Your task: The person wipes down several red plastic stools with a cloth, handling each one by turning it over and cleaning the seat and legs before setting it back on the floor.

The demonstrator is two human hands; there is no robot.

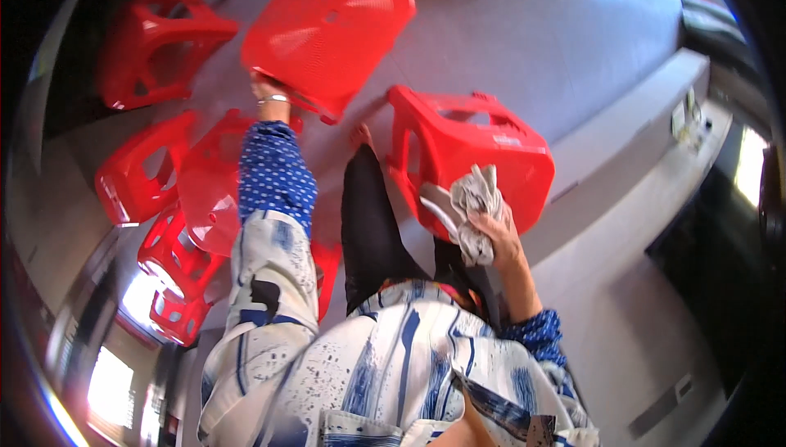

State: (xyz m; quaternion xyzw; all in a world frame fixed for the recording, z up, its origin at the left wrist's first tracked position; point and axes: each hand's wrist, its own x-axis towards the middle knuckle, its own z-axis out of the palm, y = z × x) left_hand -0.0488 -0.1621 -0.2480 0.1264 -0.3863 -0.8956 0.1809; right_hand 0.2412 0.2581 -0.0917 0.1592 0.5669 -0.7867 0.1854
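Note:
My left hand [268,88], with a bracelet at the wrist, reaches forward and grips the near edge of a red plastic stool [331,29]; part of the fingers is hidden by the stool. In my right hand [500,235] is a crumpled pale cloth [476,207], held over another red plastic stool [509,171] that lies on its side near my legs. The cloth overlaps this stool in the view; whether they touch I cannot tell.
Several more red plastic stools [169,54] are spread along the left side. A low ledge [626,134] with small items on it runs along the right. My bare foot [362,135] is on the grey floor [491,48] between the two nearer stools.

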